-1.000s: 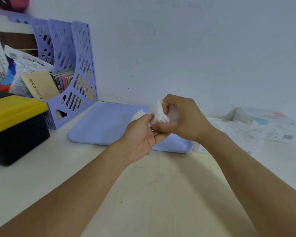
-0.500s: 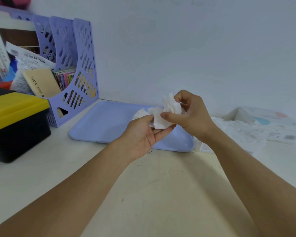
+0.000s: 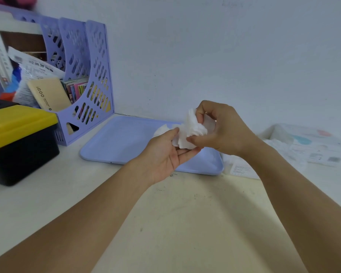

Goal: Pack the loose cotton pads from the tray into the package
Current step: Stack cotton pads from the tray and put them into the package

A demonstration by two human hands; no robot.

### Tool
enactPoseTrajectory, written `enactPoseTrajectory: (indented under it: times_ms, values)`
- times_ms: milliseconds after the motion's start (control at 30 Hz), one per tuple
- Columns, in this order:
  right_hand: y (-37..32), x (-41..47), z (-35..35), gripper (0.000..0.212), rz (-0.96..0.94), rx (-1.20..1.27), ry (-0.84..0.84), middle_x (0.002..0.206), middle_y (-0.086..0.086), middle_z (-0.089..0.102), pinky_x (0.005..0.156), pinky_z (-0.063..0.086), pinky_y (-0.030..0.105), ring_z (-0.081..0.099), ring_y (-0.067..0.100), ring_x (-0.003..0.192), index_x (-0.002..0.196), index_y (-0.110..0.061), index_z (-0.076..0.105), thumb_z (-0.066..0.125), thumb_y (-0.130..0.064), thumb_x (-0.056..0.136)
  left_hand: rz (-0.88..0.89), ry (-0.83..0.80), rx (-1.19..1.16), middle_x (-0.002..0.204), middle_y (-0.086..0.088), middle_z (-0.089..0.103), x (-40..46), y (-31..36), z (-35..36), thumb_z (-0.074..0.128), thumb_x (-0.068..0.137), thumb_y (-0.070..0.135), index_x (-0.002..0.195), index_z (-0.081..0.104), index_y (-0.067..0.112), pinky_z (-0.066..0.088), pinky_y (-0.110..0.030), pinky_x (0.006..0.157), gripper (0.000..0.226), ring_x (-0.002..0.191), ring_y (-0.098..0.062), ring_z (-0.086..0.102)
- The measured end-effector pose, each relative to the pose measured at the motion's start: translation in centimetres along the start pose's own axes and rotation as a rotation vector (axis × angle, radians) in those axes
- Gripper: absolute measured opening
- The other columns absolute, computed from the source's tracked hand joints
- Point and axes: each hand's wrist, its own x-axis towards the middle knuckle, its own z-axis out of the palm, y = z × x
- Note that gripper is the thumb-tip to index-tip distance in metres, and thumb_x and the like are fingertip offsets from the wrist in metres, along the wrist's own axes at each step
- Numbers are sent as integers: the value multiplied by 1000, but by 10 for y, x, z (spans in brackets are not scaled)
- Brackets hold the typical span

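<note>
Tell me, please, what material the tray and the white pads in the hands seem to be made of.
Tray: likely moulded plastic, smooth lilac surface with a soft sheen and a rounded rim. Cotton pads: soft matte white fibre, probably cotton, bending and fanning between the left hand and right hand.

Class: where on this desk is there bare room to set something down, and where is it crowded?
Bare: the near desk between the two forearms, and the left part of the lilac tray. Crowded: the left edge, with the yellow-lidded box and file rack, and the right, where white packaging lies.
</note>
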Motion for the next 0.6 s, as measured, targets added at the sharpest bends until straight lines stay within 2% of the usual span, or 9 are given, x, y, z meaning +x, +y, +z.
enactPoseTrajectory:
  times_ms: [133,233,433,600]
  values:
    - [-3,-1,7,43,4,-80,-54,70,-9,52,53,35,17,43,8,62,78,-17,51,90,-20,62,25,-1,79,117,-20,72,0,-2,1,46,105,9,125,60,-2,59,-39,94,27,107,-26,72]
    - [-2,-3,9,44,3,-78,-75,70,-11,51,55,35,14,43,6,63,79,-18,50,91,-18,62,34,5,87,115,-19,73,0,-2,0,47,104,5,124,61,-3,60,-38,90,26,99,-25,73]
    - [0,-3,13,48,-9,-87,-93,72,-6,55,56,35,19,41,8,63,81,-19,50,93,-29,62,29,2,95,114,-19,72,2,-3,0,43,104,2,125,59,-4,60,-36,90,27,99,-26,71]
    - [5,-4,13,43,0,-77,-63,70,-8,53,55,36,25,42,9,62,81,-19,49,88,-24,65,32,-6,100,117,-20,72,0,-3,1,43,105,5,124,60,-3,60,-37,91,27,104,-26,72]
